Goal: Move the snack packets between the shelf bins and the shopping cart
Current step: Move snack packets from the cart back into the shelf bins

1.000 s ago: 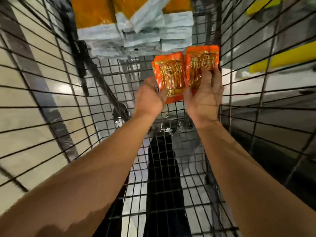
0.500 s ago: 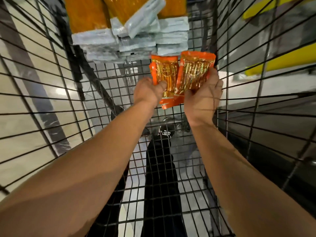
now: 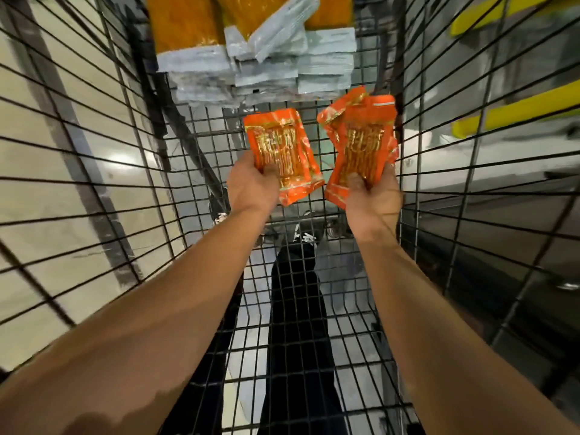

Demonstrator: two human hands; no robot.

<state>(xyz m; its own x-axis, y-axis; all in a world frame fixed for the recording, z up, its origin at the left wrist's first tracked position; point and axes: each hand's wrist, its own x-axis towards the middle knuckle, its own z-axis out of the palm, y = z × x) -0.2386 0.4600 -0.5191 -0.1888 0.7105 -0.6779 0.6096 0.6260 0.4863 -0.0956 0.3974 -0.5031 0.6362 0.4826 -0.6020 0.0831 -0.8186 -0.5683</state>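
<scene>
Both hands have drawn apart, so the two packets that overlapped half a second ago now sit separate above the cart (image 3: 314,309) floor. The left hand (image 3: 251,186) pinches one packet (image 3: 281,152) by its lower edge; the right hand (image 3: 372,196) grips a crumpled bunch (image 3: 364,142), thumb on top, count unclear. This looks like a lift-out toward the shelf, though it could be placement beside the stack (image 3: 251,61). Next, both grips must stay tight while clearing the wire sides.

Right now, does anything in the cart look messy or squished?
Yes. The packet in the right hand looks crumpled at its top corner. In the stacked packets at the cart's far end, one packet lies tilted across the others.
</scene>
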